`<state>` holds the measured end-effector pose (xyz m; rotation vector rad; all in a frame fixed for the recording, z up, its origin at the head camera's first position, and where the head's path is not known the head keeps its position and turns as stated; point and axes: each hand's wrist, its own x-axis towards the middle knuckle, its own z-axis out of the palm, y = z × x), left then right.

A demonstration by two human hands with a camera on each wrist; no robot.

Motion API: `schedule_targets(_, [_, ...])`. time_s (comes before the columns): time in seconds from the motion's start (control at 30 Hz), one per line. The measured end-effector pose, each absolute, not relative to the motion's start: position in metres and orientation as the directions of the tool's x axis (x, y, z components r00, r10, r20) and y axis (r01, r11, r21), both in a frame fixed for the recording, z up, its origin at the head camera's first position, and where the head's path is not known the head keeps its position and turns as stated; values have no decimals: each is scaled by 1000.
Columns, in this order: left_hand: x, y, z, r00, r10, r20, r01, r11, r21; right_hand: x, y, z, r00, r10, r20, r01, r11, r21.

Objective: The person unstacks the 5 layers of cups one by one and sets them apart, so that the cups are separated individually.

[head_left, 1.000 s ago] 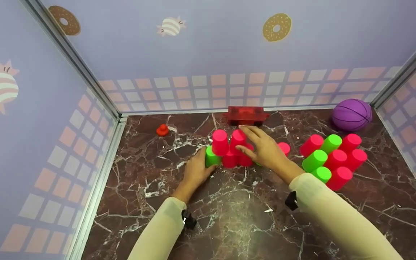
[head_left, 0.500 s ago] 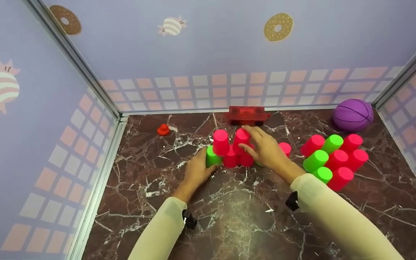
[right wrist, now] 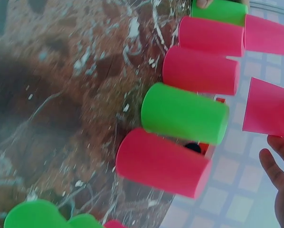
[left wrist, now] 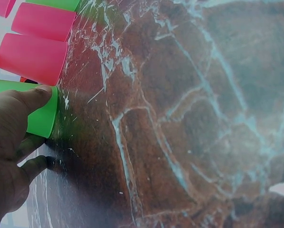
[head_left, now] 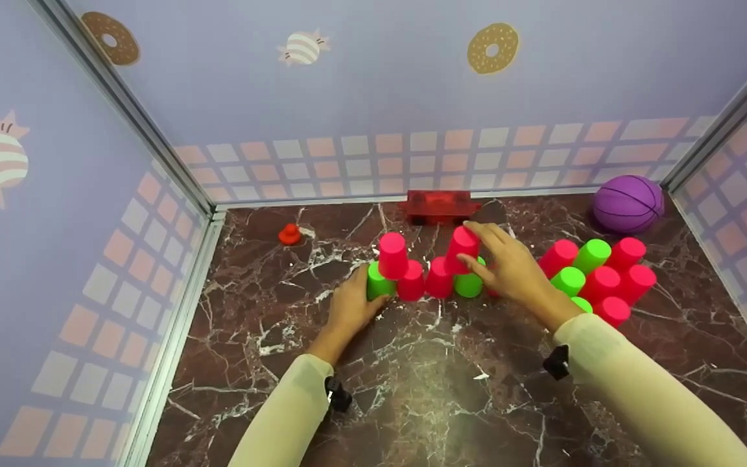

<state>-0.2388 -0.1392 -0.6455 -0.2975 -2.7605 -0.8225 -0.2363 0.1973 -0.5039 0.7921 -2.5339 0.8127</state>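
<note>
My left hand grips a green cup at the left end of a row of upside-down cups; its thumb lies along the near side. Beside that cup stand two pink cups and another green cup. One more pink cup ends the row, mostly hidden behind my right hand in the head view. An upper pink cup rests across the two leftmost cups. My right hand holds a pink cup upside down, apart from the row in the right wrist view.
A cluster of pink and green cups stands to the right, with a purple ball behind it. A red translucent toy sits by the back wall. A small red toy lies at the left.
My right hand has moved the held pink cup rightward, from above the middle of the row to above its right part. The left hand stays on the green cup.
</note>
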Motion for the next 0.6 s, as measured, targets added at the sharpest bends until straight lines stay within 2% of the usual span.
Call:
schedule_targets(0.27, [-247,-140,-660,-960,115,256,236,824,516,-228,228,-503,-782,-356,511,-591,683,-428])
schedule_targets(0.43, [-241,-139,-649,-960,114,257,240,811,533,-223,249,-502,-755,-351,553,-607,692,-390])
schedule_targets(0.6, [-237,-139,-640,-961,115,253,239,807,540,-215,269,-499,-759,-328,562,-593,704,-389])
